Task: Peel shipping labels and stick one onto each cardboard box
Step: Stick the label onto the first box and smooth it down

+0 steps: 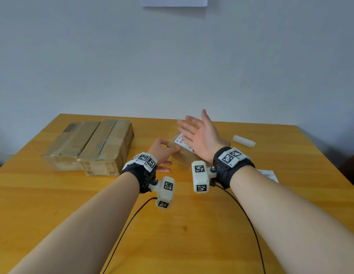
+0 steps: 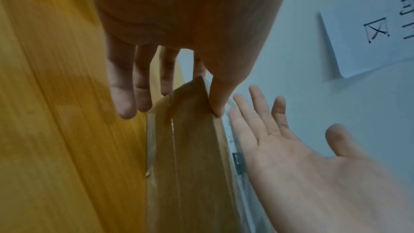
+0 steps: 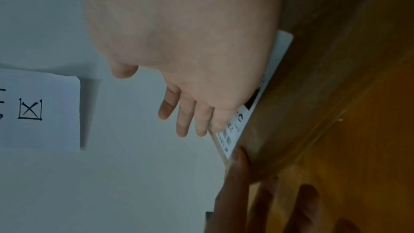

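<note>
**Label going flat on the small box**

While the left hand steadies a small cardboard box near the middle of the yellow wooden bench, the right hand lies over the box's top with its fingers straight and spread, holding nothing. The left wrist view shows the left thumb pressed against the box's upper edge by a corner, with the other fingers hanging straight down beside the box wall toward the bench; they do not curl around it. A white shipping label with black print lies on the box top. In the right wrist view the edge of the right palm sits on this label, though I cannot tell whether the fingertips touch it as well.

Two larger cardboard boxes sit side by side, touching, to the left of the small one and apart from it. A pale rolled strip of paper lies on the bench to the right of the small box. Another printed label sheet peeks out from behind the right forearm. On the wall behind hangs a white sheet bearing black handwritten marks.
</note>
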A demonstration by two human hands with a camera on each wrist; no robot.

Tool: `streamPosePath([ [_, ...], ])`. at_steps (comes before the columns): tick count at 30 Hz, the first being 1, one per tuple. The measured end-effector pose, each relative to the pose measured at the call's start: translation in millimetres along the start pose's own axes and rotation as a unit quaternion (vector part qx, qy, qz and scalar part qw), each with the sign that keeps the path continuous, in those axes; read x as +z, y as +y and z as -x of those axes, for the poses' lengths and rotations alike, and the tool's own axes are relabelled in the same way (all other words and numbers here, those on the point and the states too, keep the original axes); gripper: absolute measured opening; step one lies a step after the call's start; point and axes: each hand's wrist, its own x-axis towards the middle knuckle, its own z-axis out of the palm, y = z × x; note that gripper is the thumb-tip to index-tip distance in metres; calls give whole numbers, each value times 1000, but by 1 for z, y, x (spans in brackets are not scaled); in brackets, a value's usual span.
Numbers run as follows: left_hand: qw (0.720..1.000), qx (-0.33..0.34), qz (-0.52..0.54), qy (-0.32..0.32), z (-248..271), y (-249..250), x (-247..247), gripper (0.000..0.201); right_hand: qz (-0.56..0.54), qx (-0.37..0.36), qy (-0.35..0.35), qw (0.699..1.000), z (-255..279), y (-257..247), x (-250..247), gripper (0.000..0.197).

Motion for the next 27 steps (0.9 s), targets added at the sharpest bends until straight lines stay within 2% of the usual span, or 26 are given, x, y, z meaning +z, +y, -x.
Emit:
streamPosePath([
  [6,995,-18,-89,-46,11,1,1,49,10,-70,45,996,2,-12,-18,56],
  [10,988,-30,-130,-79,12,3,3,39,44,-64,65,995,1,-12,-28,55],
  [13,987,-47,-133,-81,9,5,3,40,75,-40,77,993,-2,-10,-33,57],
  [16,992,-49,-98,-56,5,7,2,43,116,-27,71,990,-6,-11,-32,57],
  [19,997,-11,-72,18,-3,8,1,40,118,-37,57,991,-15,-18,-29,57],
  [22,998,12,-3,67,-11,9,0,38,95,-53,40,993,-28,-23,-23,59],
  [24,996,13,40,84,-15,9,-1,39,83,-58,30,994,-37,-23,-18,60],
  [27,995,14,49,84,-19,8,-4,41,88,-61,18,994,-51,-18,-7,59],
])
